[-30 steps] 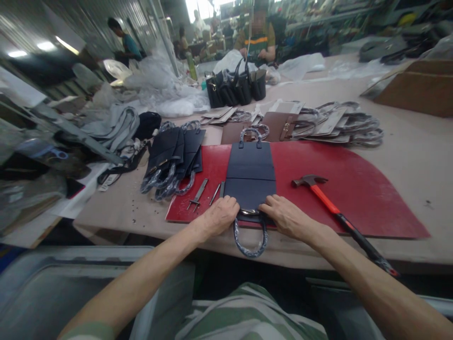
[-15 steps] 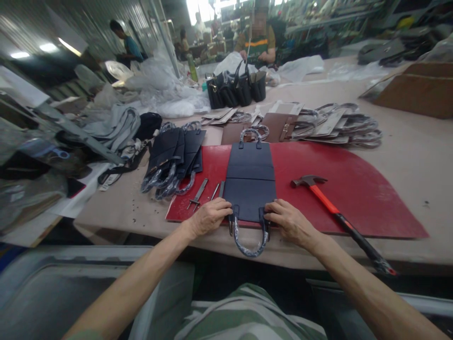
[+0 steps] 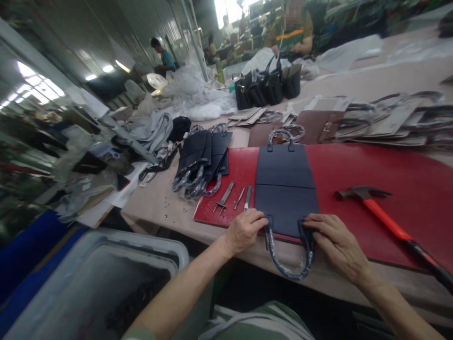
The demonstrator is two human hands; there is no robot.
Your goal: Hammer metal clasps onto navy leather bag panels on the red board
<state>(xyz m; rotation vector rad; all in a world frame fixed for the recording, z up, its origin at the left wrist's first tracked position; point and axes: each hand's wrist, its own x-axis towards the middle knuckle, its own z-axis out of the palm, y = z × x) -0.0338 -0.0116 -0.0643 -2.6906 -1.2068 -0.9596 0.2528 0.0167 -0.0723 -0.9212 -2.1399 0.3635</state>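
A flat dark navy bag panel lies on a red mat, with one wrapped handle at its far edge and another wrapped handle hanging over the table's front edge. My left hand is curled at the panel's near left corner, pinching its edge beside the handle base. My right hand rests with fingers bent on the near right corner, pressing where the handle joins.
A hammer with an orange grip lies on the mat to the right. Small metal tools lie left of the panel. A stack of navy panels sits further left, finished black bags and brown pieces behind. A grey bin stands below left. Other people work at the far end.
My view has swung left and down, showing the grey bin. Both hands slid from the top of the near edge out to the two corners beside the handle ends.
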